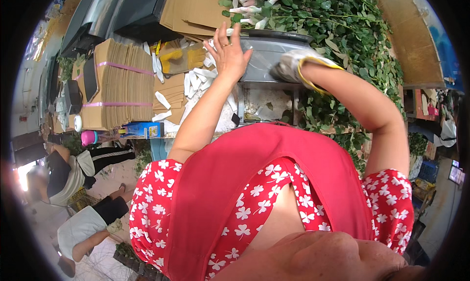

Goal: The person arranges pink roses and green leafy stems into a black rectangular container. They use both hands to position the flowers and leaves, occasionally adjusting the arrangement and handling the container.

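My bare left hand (228,56) reaches over the worktable with its fingers spread, beside the left end of a grey, smooth-faced stand (262,60). A small white piece shows at its fingertips; I cannot make out whether they touch it. My right hand (293,66), in a greyish-white glove with a yellow cuff, is over the right part of the stand. Motion smears its fingers, so their grip is hidden. Beyond the stand lie flower stems with white-sleeved buds (247,9). Many leafy green stems (342,26) cover the table behind and to the right.
Left of my hand are loose white sleeves (198,80), a yellow-and-grey glove (178,59) and a strapped stack of cardboard (122,85). A blue box (142,129) sits at the table's near edge. Two people (83,227) are on the lower left.
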The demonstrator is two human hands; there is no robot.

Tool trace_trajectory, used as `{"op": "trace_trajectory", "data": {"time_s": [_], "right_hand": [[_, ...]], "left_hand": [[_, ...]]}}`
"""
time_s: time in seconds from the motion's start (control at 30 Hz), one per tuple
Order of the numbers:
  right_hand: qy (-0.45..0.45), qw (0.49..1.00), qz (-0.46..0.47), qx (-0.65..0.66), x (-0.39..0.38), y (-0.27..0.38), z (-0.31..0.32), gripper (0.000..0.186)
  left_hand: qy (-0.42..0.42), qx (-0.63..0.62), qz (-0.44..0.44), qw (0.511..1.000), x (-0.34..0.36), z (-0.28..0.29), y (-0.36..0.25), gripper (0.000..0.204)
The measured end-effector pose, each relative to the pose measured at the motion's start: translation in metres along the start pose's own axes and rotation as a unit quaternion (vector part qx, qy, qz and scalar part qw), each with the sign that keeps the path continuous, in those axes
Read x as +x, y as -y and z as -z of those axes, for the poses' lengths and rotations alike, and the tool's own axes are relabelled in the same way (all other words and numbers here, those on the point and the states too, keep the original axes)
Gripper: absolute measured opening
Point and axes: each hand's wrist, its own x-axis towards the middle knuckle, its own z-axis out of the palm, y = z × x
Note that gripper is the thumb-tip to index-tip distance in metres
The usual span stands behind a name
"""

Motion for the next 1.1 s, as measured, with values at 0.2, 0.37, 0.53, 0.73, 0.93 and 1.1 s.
{"op": "trace_trajectory", "data": {"time_s": [0.2, 0.37, 0.53, 0.73, 0.93, 1.1], "right_hand": [[-0.193, 0.970, 0.115, 0.098, -0.029, 0.008, 0.029, 0.037], [-0.277, 0.930, 0.214, 0.114, 0.040, 0.010, -0.032, 0.052], [-0.480, 0.841, 0.213, 0.128, 0.043, 0.076, -0.028, 0.045], [-0.261, 0.938, 0.226, 0.036, 0.050, 0.088, -0.047, 0.021], [-0.535, 0.822, 0.193, 0.041, -0.110, 0.045, 0.055, 0.024], [-0.674, 0.719, -0.008, 0.171, -0.217, 0.094, 0.031, 0.033]], "left_hand": [[0.237, -0.493, 0.275, 0.790, 0.023, -0.019, 0.062, 0.055], [0.311, -0.433, 0.205, 0.821, 0.035, -0.011, 0.062, 0.050], [0.168, -0.476, 0.202, 0.839, -0.034, 0.013, 0.132, 0.033], [0.151, -0.238, 0.155, 0.947, -0.060, -0.013, 0.133, 0.027], [0.382, -0.503, 0.207, 0.747, 0.010, 0.030, 0.039, 0.062], [0.512, -0.779, 0.144, 0.331, 0.045, 0.014, -0.015, 0.090]]}}
